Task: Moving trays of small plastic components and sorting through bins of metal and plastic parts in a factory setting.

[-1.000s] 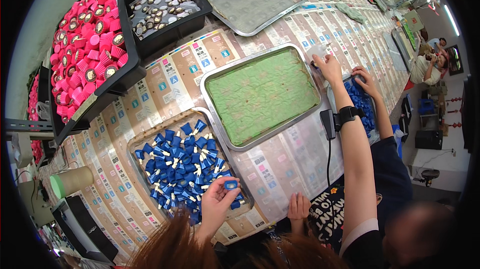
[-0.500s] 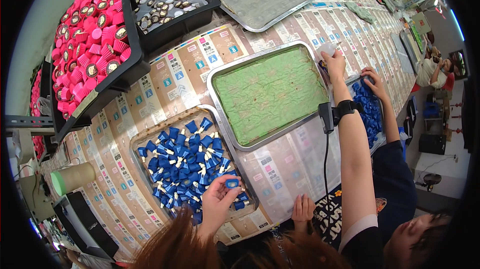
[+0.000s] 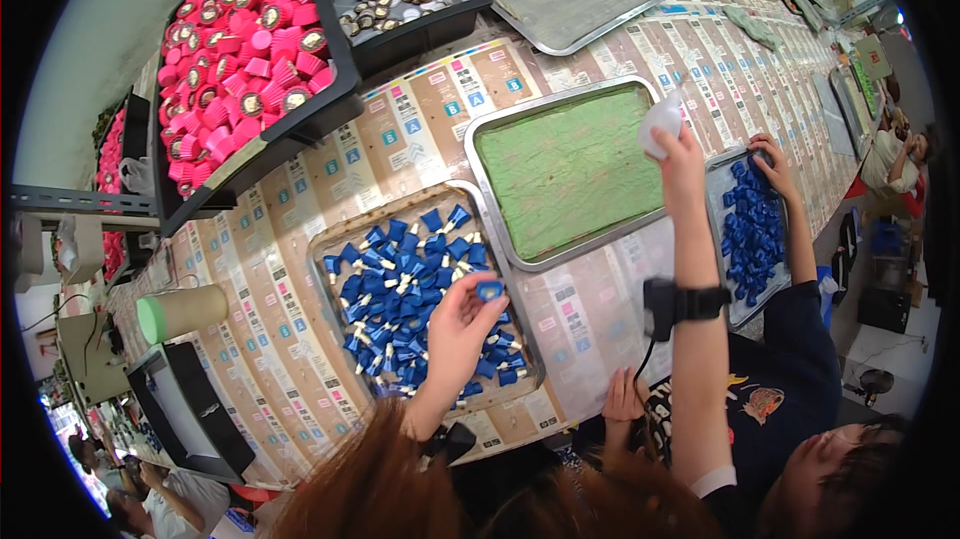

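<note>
Sheeting [image 3: 392,139] is lying below; left hand [image 3: 458,334] is pinching a blue piece [image 3: 489,291]; outstretched right hand [image 3: 682,167] is clasping something whitish [image 3: 658,125].

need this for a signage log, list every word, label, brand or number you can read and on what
Wording not copied here:
Table cover: repeated print, partly legible.
Co-worker's shirt: pale lettering, partly hidden.
Pink cups: any print too small to read.
Blue piece, white bottle: no readable text.

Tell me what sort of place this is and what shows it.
Probably a small workshop doing hand assembly or finishing: a long patterned worktable, a tray of small blue pieces, and a black bin heaped with pink cup-shaped pieces.
</note>
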The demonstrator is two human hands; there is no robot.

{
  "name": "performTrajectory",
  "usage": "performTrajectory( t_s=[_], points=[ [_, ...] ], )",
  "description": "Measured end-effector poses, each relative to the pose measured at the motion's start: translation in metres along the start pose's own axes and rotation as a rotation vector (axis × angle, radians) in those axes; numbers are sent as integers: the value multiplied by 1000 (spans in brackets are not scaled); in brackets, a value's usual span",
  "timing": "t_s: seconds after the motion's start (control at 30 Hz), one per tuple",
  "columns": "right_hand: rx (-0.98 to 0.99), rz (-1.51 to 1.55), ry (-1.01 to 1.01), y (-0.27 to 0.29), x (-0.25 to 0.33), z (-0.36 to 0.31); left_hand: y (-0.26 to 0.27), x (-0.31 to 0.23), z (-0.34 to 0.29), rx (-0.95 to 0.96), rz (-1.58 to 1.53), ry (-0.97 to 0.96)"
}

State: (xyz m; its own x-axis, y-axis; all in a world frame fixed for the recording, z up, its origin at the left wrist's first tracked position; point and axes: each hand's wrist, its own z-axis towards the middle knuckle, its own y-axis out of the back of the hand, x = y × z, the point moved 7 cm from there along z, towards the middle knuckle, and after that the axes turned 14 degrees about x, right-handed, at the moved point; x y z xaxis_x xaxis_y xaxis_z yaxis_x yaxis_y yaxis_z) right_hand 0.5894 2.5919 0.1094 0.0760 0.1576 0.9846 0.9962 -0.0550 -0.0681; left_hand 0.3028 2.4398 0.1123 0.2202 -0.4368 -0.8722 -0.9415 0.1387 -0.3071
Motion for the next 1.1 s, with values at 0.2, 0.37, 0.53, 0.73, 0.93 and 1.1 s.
performTrajectory(
  t_s=[0.2,0.37,0.53,0.73,0.93,1.1],
  points=[
    [37,415,-56,-80,-4,-114,-9,-1,27,52,85,-114],
    [-182,355,-36,-82,-12,-193,-27,0,25,123,17,-101],
    [-294,386,-17,-81,-1,-233,-38,12,15,189,-6,-53],
    [-394,316,86,-74,8,-259,-57,8,-1,247,29,-54],
    [-419,226,117,-72,15,-270,-68,6,-13,293,108,1],
    [-463,198,132,-68,14,-275,-72,5,-17,295,115,-36]
  ],
)
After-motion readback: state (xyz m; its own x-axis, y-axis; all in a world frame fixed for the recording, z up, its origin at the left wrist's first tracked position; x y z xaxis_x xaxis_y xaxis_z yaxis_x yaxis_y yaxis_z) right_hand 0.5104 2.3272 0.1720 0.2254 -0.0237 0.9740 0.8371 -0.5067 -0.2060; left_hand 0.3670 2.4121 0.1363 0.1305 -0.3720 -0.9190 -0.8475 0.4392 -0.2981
